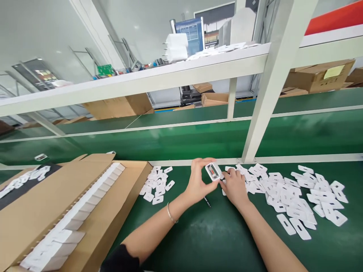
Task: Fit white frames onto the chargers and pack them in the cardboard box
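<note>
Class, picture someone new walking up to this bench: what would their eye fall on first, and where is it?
Probably the small white casing in the left hand, near the picture's middle, with a bit of red showing inside. Next, the many flat white pieces strewn over the green table at right. At left, an open cardboard box holds a long row of white blocks.

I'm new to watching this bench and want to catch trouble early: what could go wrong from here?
The left hand holds a white housing between thumb and fingers, so it might slip. The right hand is beside loose, overlapping white plates, which could get knocked about. A thin dark rod lies between the forearms and might be bumped.
</note>
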`<state>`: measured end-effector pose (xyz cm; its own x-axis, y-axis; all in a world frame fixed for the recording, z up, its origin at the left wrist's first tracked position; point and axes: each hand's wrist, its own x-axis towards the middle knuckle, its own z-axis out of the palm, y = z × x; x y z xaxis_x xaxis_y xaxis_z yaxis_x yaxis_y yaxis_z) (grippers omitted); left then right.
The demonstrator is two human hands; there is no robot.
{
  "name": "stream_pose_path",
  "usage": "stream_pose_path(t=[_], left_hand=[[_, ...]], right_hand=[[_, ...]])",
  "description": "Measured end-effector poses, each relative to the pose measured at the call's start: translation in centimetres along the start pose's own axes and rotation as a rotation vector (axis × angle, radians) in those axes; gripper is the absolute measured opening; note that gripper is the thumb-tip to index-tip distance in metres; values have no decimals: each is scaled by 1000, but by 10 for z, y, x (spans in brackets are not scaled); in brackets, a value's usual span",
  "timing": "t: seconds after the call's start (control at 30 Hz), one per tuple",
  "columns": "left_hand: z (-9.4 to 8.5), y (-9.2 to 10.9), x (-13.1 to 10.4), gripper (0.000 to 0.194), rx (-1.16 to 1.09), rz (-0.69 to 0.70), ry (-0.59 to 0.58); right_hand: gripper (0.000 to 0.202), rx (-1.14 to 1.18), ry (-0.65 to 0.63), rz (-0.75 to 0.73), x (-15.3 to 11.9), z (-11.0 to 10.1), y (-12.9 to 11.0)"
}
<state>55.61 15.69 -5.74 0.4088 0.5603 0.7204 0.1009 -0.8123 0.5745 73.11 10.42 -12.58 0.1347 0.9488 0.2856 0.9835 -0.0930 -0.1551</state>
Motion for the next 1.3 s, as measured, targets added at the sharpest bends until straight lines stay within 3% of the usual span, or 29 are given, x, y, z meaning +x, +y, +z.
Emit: stream_pose_path(t=[0.07,0.17,0.3,0.37,0.53,0.93,1.13,1.23,1.3], left_hand=[[-15,10,-27,54,-70,-50,-6],[-27,8,-66,50,-192,-193,-1],[-27,-3,-95,49,-283,-319,15],[-23,-4,-97,52,-306,-282,49],[-19,3,-94,58,-302,-147,71],[-19,9,-98,61,-290,-127,99],[-18,11,-96,57,-263,-224,126],[-19,13,-95,56,-234,-356,145],[-21,13,-93,57,-198,-460,128]], right_hand=[[22,13,-17,-37,1,1,6],[13,61,-22,-91,3,4,9],[30,104,13,-166,4,7,4],[39,114,17,-221,3,6,-1],[22,115,-30,-297,4,3,-13],[35,243,-15,-298,1,5,-16],[35,251,-82,-350,-2,-13,-20],[40,232,-100,-309,-2,-20,-15],[34,201,-127,-285,-2,-22,-11]])
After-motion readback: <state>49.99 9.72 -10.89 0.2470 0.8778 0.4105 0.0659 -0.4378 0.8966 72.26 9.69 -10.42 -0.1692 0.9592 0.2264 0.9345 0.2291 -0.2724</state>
